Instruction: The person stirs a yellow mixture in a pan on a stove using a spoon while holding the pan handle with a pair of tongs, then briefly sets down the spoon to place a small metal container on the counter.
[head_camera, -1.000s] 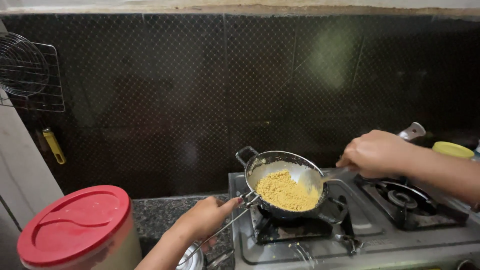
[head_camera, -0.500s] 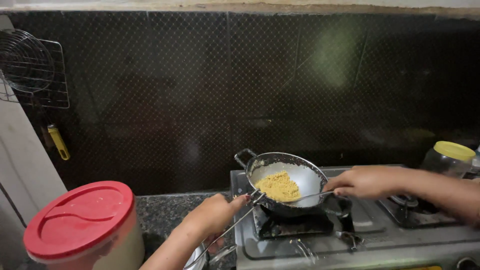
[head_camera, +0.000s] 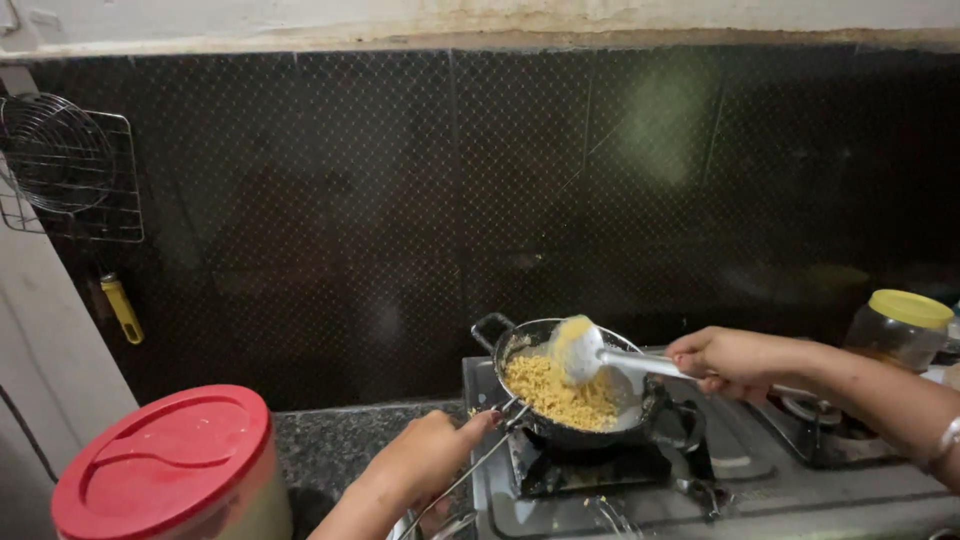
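Two bare hands work at a small dark metal pan (head_camera: 575, 395) of yellow crumbly food (head_camera: 560, 392) on a steel gas stove (head_camera: 740, 470): the left hand (head_camera: 425, 465) is closed on metal tongs (head_camera: 470, 465) clamped to the pan's rim, and the right hand (head_camera: 725, 360) is closed around a pale spatula (head_camera: 590, 350) lifted just above the food. Near the left forearm stands a red-lidded plastic container (head_camera: 165, 465); a wire rack (head_camera: 65, 165) hangs on the dark tiled wall (head_camera: 400, 220), and a yellow-lidded glass jar (head_camera: 900, 325) sits behind the right wrist.

Round container (head_camera: 175, 470), bottom left of frame: red lid with moulded oval groove, pale cream body, partly cut off by frame edge. Glass jar (head_camera: 900, 330), far right at mid-height behind stove: yellow lid, clear body, dark contents. No labels, signs or screens visible.
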